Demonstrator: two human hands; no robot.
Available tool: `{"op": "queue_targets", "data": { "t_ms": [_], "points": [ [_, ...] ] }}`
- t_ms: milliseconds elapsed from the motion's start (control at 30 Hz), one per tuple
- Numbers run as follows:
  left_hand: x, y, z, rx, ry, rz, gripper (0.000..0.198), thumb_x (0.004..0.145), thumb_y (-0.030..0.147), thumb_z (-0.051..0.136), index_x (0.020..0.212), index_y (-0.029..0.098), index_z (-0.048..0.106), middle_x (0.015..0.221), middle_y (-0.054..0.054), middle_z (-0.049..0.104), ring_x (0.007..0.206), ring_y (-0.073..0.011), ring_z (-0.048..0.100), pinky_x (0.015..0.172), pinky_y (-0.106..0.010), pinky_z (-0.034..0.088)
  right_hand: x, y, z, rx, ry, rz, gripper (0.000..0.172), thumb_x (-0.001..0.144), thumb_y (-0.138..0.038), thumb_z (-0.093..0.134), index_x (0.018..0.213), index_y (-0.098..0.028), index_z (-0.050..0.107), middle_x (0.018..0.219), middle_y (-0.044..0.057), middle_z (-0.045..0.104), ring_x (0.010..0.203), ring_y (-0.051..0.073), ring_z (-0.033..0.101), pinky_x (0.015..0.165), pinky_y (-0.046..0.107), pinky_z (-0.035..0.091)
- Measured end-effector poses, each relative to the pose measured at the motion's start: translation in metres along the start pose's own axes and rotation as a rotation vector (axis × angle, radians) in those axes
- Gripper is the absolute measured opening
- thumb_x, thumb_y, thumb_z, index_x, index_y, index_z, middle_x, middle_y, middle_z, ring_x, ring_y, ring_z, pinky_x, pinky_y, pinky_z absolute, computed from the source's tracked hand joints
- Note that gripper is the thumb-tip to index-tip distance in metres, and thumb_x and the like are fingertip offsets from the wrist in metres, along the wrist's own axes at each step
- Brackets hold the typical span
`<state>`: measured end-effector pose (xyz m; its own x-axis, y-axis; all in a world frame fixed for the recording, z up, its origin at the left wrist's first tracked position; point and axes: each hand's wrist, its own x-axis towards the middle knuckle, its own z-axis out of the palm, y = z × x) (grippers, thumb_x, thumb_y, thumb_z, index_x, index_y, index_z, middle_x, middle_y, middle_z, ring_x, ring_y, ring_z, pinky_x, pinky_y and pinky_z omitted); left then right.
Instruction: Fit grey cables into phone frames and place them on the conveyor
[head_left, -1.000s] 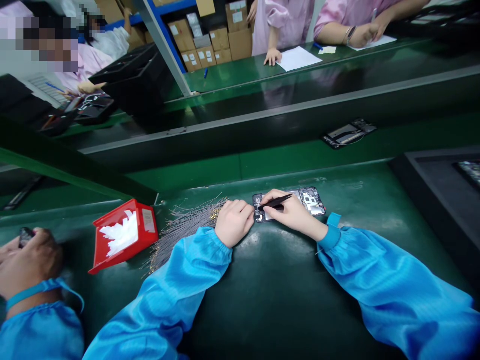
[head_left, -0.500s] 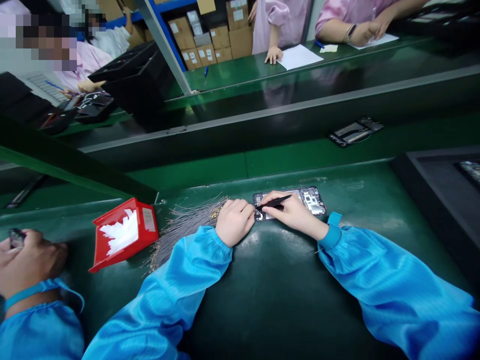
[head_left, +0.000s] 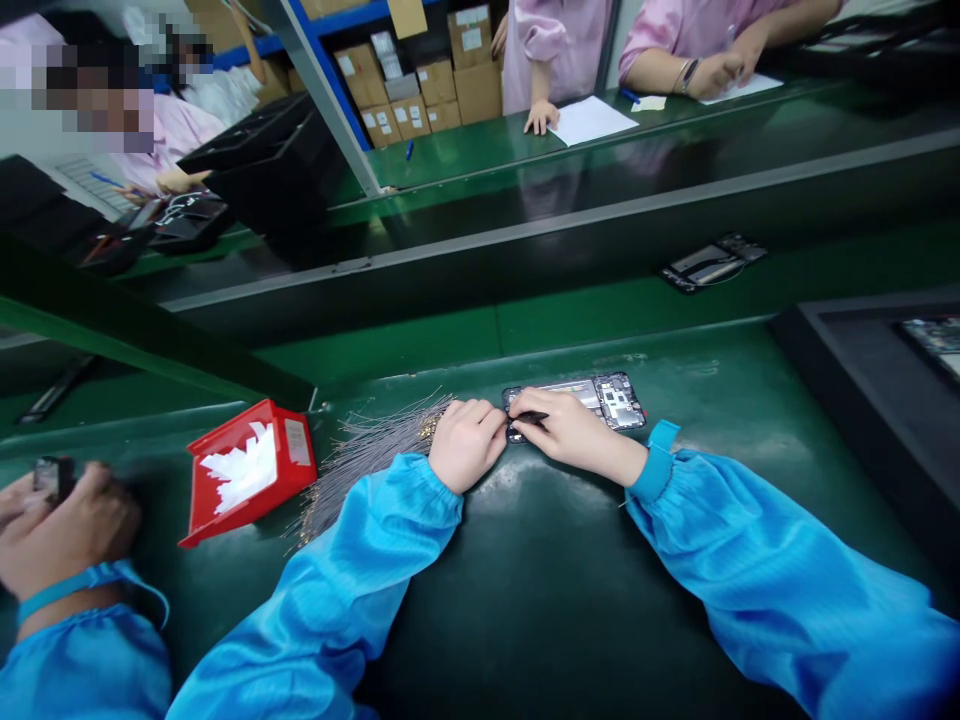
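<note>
An opened phone (head_left: pixel 577 385) lies flat on the green bench, its inner board showing at the right end. My right hand (head_left: pixel 562 428) grips a black pointed stick, perhaps a spudger (head_left: pixel 531 417), over the phone's left end. At that same end my left hand (head_left: pixel 469 440) is closed, fingers bent together against the phone's edge; whatever they may pinch is hidden. Just left of it lies a bundle of thin grey cables (head_left: pixel 367 450) with gold-coloured ends. Beyond the bundle stands a red bin (head_left: pixel 296 455) holding white paper strips (head_left: pixel 244 468).
A black tray (head_left: pixel 832 390) with a phone part sits at the right. Another opened phone (head_left: pixel 712 263) rests on the far ledge. At the left edge a co-worker's hands (head_left: pixel 75 520) hold a small dark part. A green post (head_left: pixel 150 325) slants across the left; people work opposite.
My right hand has tilted the black stick and shifted slightly left and down at the phone's left end. The left hand has stayed almost still. The co-worker's hands moved slightly right.
</note>
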<state>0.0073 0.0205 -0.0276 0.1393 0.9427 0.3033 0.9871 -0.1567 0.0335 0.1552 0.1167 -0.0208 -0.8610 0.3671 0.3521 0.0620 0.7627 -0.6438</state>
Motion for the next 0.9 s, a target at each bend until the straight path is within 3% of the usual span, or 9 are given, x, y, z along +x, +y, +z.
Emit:
{"op": "queue_targets", "data": {
  "t_ms": [100, 233, 300, 400, 500, 567, 767, 900],
  "points": [
    [0.0, -0.003, -0.002, 0.014, -0.011, -0.033, 0.017, 0.084, 0.026, 0.044, 0.074, 0.018, 0.056, 0.071, -0.002, 0.055, 0.07, -0.0154, 0.048, 0.066, -0.03, 0.033, -0.003, 0.003, 0.0, 0.082, 0.076, 0.022, 0.006, 0.08, -0.017, 0.049, 0.085, -0.019, 0.052, 0.083, 0.004, 0.058, 0.077, 0.016, 0.055, 0.071, 0.029, 0.044],
    [0.001, -0.012, -0.008, 0.043, -0.045, -0.067, 0.027, 0.084, 0.034, 0.044, 0.064, 0.017, 0.054, 0.068, -0.003, 0.052, 0.069, -0.0164, 0.046, 0.065, -0.031, 0.032, -0.014, 0.013, -0.015, 0.012, 0.348, 0.097, 0.007, 0.082, -0.016, 0.043, 0.076, -0.02, 0.047, 0.076, 0.003, 0.051, 0.07, 0.014, 0.05, 0.065, 0.027, 0.041],
    [0.0, -0.015, -0.013, -0.018, -0.092, 0.008, 0.03, 0.085, 0.032, 0.04, 0.064, 0.017, 0.055, 0.068, -0.003, 0.052, 0.069, -0.016, 0.045, 0.065, -0.03, 0.032, -0.024, 0.023, -0.028, -0.138, 0.478, 0.184, 0.011, 0.08, -0.015, 0.041, 0.071, -0.02, 0.043, 0.07, 0.002, 0.046, 0.064, 0.014, 0.046, 0.06, 0.027, 0.038],
    [-0.001, -0.013, -0.018, -0.208, -0.192, 0.212, 0.024, 0.086, 0.027, 0.039, 0.078, 0.019, 0.06, 0.074, -0.002, 0.055, 0.072, -0.0148, 0.046, 0.067, -0.029, 0.034, -0.043, 0.039, -0.047, -0.35, 0.541, 0.326, 0.013, 0.078, -0.015, 0.042, 0.067, -0.021, 0.039, 0.065, 0.001, 0.043, 0.058, 0.015, 0.043, 0.056, 0.028, 0.034],
    [-0.001, -0.002, -0.018, -0.269, -0.229, 0.32, 0.021, 0.085, 0.024, 0.041, 0.093, 0.022, 0.059, 0.082, -0.002, 0.057, 0.077, -0.0148, 0.048, 0.069, -0.028, 0.035, -0.061, 0.048, -0.056, -0.375, 0.487, 0.416, 0.01, 0.079, -0.017, 0.043, 0.07, -0.021, 0.042, 0.065, 0.001, 0.047, 0.059, 0.015, 0.046, 0.057, 0.028, 0.035],
    [-0.001, 0.004, -0.015, -0.202, -0.209, 0.332, 0.019, 0.086, 0.026, 0.041, 0.09, 0.021, 0.059, 0.082, -0.002, 0.056, 0.078, -0.0153, 0.048, 0.068, -0.029, 0.034, -0.068, 0.046, -0.056, -0.309, 0.43, 0.412, 0.008, 0.081, -0.02, 0.043, 0.073, -0.02, 0.046, 0.068, 0.002, 0.051, 0.061, 0.016, 0.049, 0.059, 0.028, 0.038],
    [0.0, 0.01, -0.009, -0.018, -0.106, 0.345, 0.021, 0.088, 0.025, 0.038, 0.077, 0.018, 0.055, 0.074, -0.003, 0.053, 0.073, -0.0151, 0.046, 0.067, -0.029, 0.034, -0.065, 0.021, -0.04, 0.032, 0.225, 0.255, 0.008, 0.083, -0.026, 0.048, 0.081, -0.02, 0.053, 0.081, 0.004, 0.057, 0.076, 0.017, 0.054, 0.071, 0.032, 0.043],
    [0.001, 0.012, -0.011, 0.072, -0.079, 0.417, 0.017, 0.087, 0.02, 0.04, 0.076, 0.017, 0.053, 0.073, -0.002, 0.052, 0.071, -0.0152, 0.046, 0.067, -0.03, 0.033, -0.062, 0.011, -0.031, 0.182, 0.181, 0.194, 0.009, 0.081, -0.024, 0.051, 0.087, -0.02, 0.056, 0.086, 0.005, 0.058, 0.081, 0.018, 0.055, 0.073, 0.033, 0.045]
  ]
}}
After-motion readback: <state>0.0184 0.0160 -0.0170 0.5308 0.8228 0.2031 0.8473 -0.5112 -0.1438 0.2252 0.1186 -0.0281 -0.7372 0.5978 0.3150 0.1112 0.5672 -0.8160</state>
